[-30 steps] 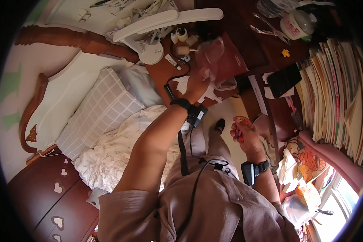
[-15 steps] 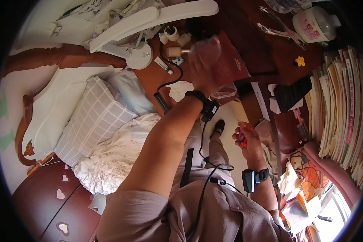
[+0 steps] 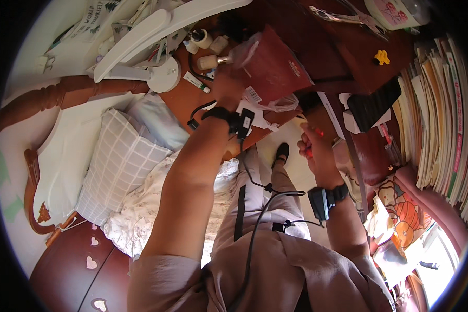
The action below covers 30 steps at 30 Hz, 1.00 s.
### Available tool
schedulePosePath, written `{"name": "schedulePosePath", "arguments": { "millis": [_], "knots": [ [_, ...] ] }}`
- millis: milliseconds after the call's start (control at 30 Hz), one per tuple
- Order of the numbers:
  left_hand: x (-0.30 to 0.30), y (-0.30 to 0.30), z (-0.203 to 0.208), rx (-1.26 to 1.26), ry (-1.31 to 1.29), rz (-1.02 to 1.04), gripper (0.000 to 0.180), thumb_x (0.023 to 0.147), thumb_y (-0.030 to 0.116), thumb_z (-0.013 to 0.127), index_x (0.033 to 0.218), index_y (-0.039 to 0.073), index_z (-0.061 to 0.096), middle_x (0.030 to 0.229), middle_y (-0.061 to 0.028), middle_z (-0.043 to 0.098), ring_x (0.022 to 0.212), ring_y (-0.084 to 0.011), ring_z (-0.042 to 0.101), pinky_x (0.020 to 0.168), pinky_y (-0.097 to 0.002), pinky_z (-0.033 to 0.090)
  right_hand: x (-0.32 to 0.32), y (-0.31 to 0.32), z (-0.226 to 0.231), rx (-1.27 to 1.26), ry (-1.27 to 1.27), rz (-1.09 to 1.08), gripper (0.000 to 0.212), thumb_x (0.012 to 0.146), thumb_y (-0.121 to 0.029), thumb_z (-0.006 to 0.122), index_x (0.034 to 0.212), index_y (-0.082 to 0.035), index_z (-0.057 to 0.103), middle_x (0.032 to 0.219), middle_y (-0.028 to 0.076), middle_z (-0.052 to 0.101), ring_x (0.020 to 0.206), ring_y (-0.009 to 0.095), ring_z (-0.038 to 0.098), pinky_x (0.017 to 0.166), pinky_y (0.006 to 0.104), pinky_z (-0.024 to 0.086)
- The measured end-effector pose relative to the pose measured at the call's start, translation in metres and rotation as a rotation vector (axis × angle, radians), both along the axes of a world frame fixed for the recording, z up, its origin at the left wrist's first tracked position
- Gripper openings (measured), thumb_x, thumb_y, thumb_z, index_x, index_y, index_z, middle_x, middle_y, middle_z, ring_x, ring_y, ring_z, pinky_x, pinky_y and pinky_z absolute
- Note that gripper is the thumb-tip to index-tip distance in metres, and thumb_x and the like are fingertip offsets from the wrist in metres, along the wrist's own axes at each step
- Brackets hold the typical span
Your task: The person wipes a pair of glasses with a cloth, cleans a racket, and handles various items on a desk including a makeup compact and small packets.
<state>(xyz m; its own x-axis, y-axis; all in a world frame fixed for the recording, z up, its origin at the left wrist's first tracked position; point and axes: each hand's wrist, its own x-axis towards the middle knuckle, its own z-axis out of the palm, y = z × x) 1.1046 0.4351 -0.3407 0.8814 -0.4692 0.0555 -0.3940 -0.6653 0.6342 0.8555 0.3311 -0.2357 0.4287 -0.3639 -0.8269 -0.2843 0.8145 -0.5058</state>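
Brown wood of the desk (image 3: 176, 99) lies beneath my left hand (image 3: 229, 86), its fingers blurred beside the dark red folder (image 3: 278, 67); I cannot tell whether they grip or spread. My right hand (image 3: 322, 156), well apart from it, curls around a small red object (image 3: 309, 152), mostly hidden by the fingers. I judge the folder light, flat and fairly stiff, perhaps slippery, best pinched along an edge; the clear plastic (image 3: 283, 104) at its lower edge looks soft and slick. Near my left hand, a beige bottle (image 3: 208, 62), a white tube (image 3: 196, 82) and a white lamp (image 3: 164, 75) share the desk. Farther out are a checked pillow (image 3: 114, 161) leftward and upright papers (image 3: 437, 119) rightward.
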Motion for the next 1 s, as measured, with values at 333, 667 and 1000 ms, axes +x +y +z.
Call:
{"name": "schedulePosePath", "arguments": {
  "millis": [333, 667, 1000],
  "knots": [
    [0.017, 0.026, 0.024, -0.246, 0.337, 0.14, 0.022, 0.084, 0.019, 0.057, 0.099, 0.005, 0.065, 0.079, -0.0126, 0.066, 0.073, -0.0239, 0.063, 0.065, -0.0332, 0.048, 0.09, -0.001, 0.018, 0.045, -0.089, -0.025, 0.016, 0.085, -0.027, 0.063, 0.09, -0.012, 0.058, 0.072, -0.001, 0.054, 0.065, 0.01, 0.053, 0.06, 0.0237, 0.041],
    [0.016, -0.014, 0.059, -0.167, -0.059, -0.213, 0.041, 0.08, 0.009, 0.055, 0.12, 0.01, 0.051, 0.11, -0.0218, 0.052, 0.087, -0.0348, 0.058, 0.07, -0.04, 0.049, 0.095, -0.01, -0.018, -0.133, 0.157, -0.255, 0.018, 0.081, -0.026, 0.066, 0.092, -0.014, 0.058, 0.069, -0.002, 0.054, 0.053, 0.009, 0.048, 0.049, 0.0239, 0.039],
    [0.019, 0.018, 0.028, -0.696, 0.977, -0.055, 0.023, 0.086, 0.011, 0.051, 0.105, -0.001, 0.057, 0.089, -0.0067, 0.062, 0.076, -0.0139, 0.06, 0.064, -0.0249, 0.048, 0.102, 0.014, -0.047, -1.138, 0.161, 0.356, 0.011, 0.076, -0.018, 0.065, 0.085, -0.011, 0.064, 0.075, 0.006, 0.062, 0.064, 0.025, 0.061, 0.055, 0.034, 0.048]
  ]
}}
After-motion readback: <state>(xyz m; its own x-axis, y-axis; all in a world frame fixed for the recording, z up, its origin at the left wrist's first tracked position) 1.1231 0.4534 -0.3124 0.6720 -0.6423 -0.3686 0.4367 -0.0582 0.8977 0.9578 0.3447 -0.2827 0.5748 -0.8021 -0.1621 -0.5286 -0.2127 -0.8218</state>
